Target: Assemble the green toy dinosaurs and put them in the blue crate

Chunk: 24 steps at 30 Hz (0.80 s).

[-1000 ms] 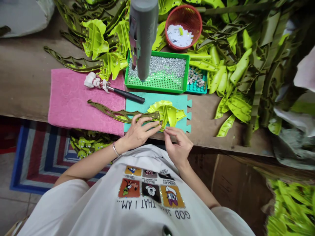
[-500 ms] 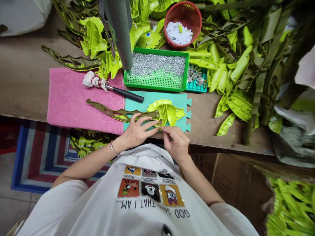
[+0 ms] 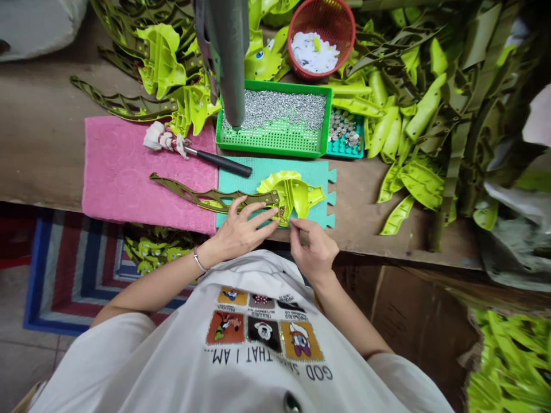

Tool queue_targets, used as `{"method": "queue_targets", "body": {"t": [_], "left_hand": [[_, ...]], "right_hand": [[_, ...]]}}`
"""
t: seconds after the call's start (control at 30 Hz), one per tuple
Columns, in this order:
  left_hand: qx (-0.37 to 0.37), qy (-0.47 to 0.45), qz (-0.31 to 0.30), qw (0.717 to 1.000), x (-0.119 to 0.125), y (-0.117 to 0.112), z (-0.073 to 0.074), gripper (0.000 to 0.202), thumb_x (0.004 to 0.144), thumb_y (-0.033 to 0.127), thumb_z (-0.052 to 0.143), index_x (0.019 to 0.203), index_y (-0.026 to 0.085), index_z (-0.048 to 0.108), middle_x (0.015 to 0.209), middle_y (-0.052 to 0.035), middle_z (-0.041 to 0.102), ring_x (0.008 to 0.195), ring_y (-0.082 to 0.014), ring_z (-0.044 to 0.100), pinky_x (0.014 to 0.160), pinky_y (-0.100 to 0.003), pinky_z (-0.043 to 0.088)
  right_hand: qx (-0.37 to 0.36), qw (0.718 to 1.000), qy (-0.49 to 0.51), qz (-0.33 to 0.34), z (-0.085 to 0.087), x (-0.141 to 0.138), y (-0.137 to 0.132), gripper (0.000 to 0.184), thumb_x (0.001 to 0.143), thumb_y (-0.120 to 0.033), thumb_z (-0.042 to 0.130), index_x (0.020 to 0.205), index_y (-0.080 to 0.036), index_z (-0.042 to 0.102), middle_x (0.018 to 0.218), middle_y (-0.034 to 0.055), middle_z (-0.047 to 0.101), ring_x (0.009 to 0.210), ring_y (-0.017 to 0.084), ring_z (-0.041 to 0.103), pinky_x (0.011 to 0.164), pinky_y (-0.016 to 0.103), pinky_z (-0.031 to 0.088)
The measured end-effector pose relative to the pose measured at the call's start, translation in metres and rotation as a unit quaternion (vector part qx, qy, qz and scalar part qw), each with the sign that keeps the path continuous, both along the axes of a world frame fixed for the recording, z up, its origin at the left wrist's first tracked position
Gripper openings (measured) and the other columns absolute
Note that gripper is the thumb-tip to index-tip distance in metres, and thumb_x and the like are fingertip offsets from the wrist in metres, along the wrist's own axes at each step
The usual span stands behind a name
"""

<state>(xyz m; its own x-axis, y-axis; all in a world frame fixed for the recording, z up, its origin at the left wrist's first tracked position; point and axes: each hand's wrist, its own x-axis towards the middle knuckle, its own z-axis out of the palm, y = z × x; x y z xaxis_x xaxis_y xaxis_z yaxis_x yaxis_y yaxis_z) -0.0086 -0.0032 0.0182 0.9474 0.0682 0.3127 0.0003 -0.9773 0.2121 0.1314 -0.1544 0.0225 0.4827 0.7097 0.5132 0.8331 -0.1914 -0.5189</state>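
pinning an olive plastic strut [image 3: 206, 201] against a lime moulded plastic piece [image 3: 293, 195], the left hand [image 3: 239, 232] lies across their joint, its fingers [image 3: 258, 213] spread and pressing down, though whether they truly clench the parts cannot be told from this view. the right hand [image 3: 313, 252] has its fingers [image 3: 295, 223] released, their tips just beside the lime piece's lower edge. both parts rest on a teal foam mat [image 3: 275, 172], with the strut's long tail reaching over a pink towel [image 3: 120, 172] on the wooden desk [image 3: 43, 149]. a small metal fastener [image 3: 282, 212] shows at the joint. the main risk sits there: with only one hand bearing on it, slackened pressure could let the strut pivot and the fastener slip out of line or drop. a cloth-wrapped hammer [image 3: 221, 163] lies close by, and a knuckle catching it could jolt the strut.
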Motion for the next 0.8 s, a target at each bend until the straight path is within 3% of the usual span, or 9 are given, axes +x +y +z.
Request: {"method": "queue_targets", "body": {"t": [0.1,0.33,0.47,0.67,0.8], "left_hand": [[-0.017,0.017,0.000,1.000,0.000,-0.001,0.000,0.029,0.094,0.025,0.057,0.121,0.029,0.067,0.130,-0.0048,0.068,0.124,-0.0266,0.052,0.113,-0.057,0.029],[-0.025,0.017,0.008,1.000,0.000,-0.003,-0.003,0.029,0.094,0.027,0.058,0.122,0.029,0.066,0.129,-0.0042,0.069,0.124,-0.0272,0.053,0.113,-0.058,0.028],[-0.020,0.013,0.006,1.000,0.000,-0.003,-0.004,0.028,0.094,0.027,0.058,0.121,0.030,0.066,0.130,-0.0038,0.068,0.123,-0.0260,0.053,0.114,-0.057,0.026],[0.000,-0.023,0.009,1.000,0.001,-0.003,-0.004,0.025,0.094,0.026,0.058,0.117,0.027,0.067,0.128,-0.0033,0.069,0.120,-0.0254,0.054,0.113,-0.055,0.027],[-0.018,-0.001,0.007,1.000,0.000,-0.003,-0.005,0.028,0.094,0.026,0.058,0.120,0.029,0.066,0.128,-0.0033,0.069,0.122,-0.0254,0.054,0.113,-0.056,0.028]], "right_hand": [[0.013,1.000,0.001,-0.016,-0.002,-0.002,0.002,0.019,0.087,-0.013,0.066,0.101,-0.024,0.061,0.084,0.0012,0.078,0.070,0.015,0.075,0.065,0.024,0.060],[0.036,0.993,0.109,0.000,-0.006,-0.002,0.003,0.025,0.084,-0.013,0.071,0.097,-0.024,0.053,0.084,0.0007,0.078,0.076,0.017,0.077,0.071,0.027,0.063],[0.042,0.985,0.168,-0.004,-0.008,-0.003,0.002,0.025,0.084,-0.013,0.071,0.094,-0.024,0.051,0.084,-0.0004,0.078,0.074,0.017,0.077,0.065,0.025,0.063],[0.046,0.991,0.129,0.011,-0.013,-0.001,0.003,0.025,0.083,-0.012,0.070,0.091,-0.024,0.050,0.083,-0.0005,0.077,0.076,0.016,0.076,0.069,0.029,0.062],[0.026,0.989,0.141,-0.022,-0.014,0.001,0.003,0.024,0.082,-0.017,0.073,0.084,-0.024,0.050,0.079,0.0006,0.074,0.077,0.018,0.072,0.073,0.035,0.059]]}}
